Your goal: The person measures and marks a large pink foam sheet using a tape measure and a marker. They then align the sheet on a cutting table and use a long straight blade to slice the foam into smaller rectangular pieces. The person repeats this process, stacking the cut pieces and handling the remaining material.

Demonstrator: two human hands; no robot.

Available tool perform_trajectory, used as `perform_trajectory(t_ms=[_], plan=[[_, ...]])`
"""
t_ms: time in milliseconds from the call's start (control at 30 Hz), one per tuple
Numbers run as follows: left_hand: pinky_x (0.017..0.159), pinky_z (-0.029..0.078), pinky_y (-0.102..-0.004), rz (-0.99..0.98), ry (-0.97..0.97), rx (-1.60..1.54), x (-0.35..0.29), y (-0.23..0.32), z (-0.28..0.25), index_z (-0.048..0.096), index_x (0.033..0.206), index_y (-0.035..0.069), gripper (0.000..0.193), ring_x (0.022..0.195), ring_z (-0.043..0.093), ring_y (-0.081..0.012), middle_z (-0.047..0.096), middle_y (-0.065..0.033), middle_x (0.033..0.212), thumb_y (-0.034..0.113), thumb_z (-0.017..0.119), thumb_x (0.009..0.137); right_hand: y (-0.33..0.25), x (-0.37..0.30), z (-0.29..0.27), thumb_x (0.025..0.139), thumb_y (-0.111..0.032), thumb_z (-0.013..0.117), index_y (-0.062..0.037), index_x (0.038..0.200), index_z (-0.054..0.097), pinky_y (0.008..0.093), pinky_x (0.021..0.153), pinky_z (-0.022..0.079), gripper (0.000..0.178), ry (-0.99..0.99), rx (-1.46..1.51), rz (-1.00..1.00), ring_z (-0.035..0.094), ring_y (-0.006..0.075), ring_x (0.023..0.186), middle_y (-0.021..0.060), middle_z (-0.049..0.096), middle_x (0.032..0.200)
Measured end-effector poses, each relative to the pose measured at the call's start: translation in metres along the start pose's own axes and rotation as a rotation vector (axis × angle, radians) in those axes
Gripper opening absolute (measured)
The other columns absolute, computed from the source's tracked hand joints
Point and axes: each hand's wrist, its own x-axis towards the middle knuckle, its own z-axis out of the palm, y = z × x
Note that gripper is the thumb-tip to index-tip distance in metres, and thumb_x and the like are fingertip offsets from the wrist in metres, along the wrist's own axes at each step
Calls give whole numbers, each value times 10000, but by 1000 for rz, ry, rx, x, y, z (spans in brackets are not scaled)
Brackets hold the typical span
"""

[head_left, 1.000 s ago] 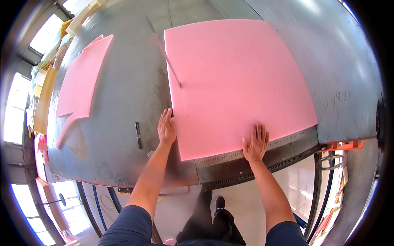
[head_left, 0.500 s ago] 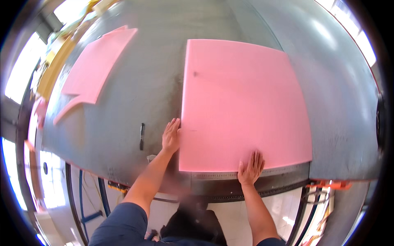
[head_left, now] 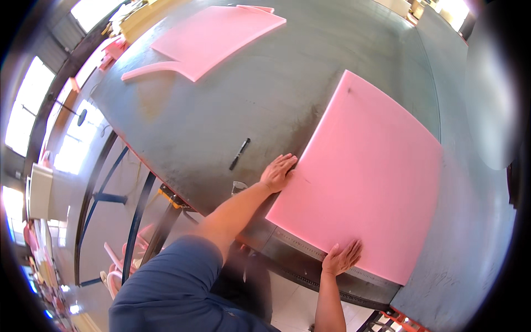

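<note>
A large pink foam sheet [head_left: 365, 177] lies flat on the grey metal table [head_left: 204, 122]. My left hand [head_left: 278, 172] rests against its left edge, fingers stretched out and close together. My right hand [head_left: 342, 258] is on the near edge, its open fingers flat on the pink surface. Neither hand is wrapped round anything. Along the near table edge, beside my right hand, runs a steel ruler [head_left: 301, 243], partly covered by the sheet. A black marker pen [head_left: 240, 154] lies to the left of my left hand.
Other pink foam pieces [head_left: 215, 39], one with a curved strip, lie at the far left of the table. A small clear and white item [head_left: 239, 187] sits by my left forearm. A yellow and black tool [head_left: 172, 195] is at the table's edge, above blue metal legs [head_left: 138, 224].
The view has swung to the left, so table, sheet and pen appear turned and shifted right. Both hands keep nearly the same places along the sheet's edges.
</note>
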Motion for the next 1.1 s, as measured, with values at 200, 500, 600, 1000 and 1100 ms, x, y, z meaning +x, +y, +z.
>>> perform_trajectory(t_ms=[200, 500, 600, 1000, 1100], plan=[[1198, 309, -438, -68, -27, -2, 5, 8, -21, 554, 1369, 51, 490, 1418, 421, -293, 542, -134, 1446, 242, 632, 925, 0, 3, 4, 986, -495, 421, -59, 1545, 355, 561, 1204, 184, 712, -28, -21, 2, 294, 371, 1486, 155, 331, 1609], [948, 493, -449, -623, 179, 330, -32, -31, -139, 619, 1143, 63, 352, 1130, 593, -309, 627, -111, 1167, 217, 713, 841, -1, 10, -4, 966, -413, 484, -63, 1556, 327, 550, 1214, 177, 704, -90, -51, 42, 273, 341, 1501, 126, 324, 1618], [899, 516, -460, -668, 30, 270, -57, -77, -136, 605, 1051, 60, 251, 1087, 604, -325, 630, -122, 1082, 209, 674, 861, -3, 13, -8, 962, -357, 510, -73, 1561, 313, 541, 1220, 171, 692, -153, -57, 57, 255, 322, 1510, 108, 296, 1633], [775, 501, -449, -801, 256, -165, -263, -49, -220, 565, 982, 82, 218, 910, 629, -371, 635, -164, 903, 209, 688, 855, -235, 17, -57, 739, -369, 809, -72, 1490, 421, 482, 1128, 387, 895, -399, 375, -479, 455, 378, 1360, 171, 511, 1464], [762, 505, -444, -907, 372, -168, -348, -21, -238, 571, 981, 84, 224, 881, 628, -362, 628, -157, 886, 191, 704, 835, -329, 10, -103, 724, -420, 822, -86, 1504, 388, 458, 1096, 423, 953, -498, -13, -517, 434, 346, 1377, 150, 465, 1502]])
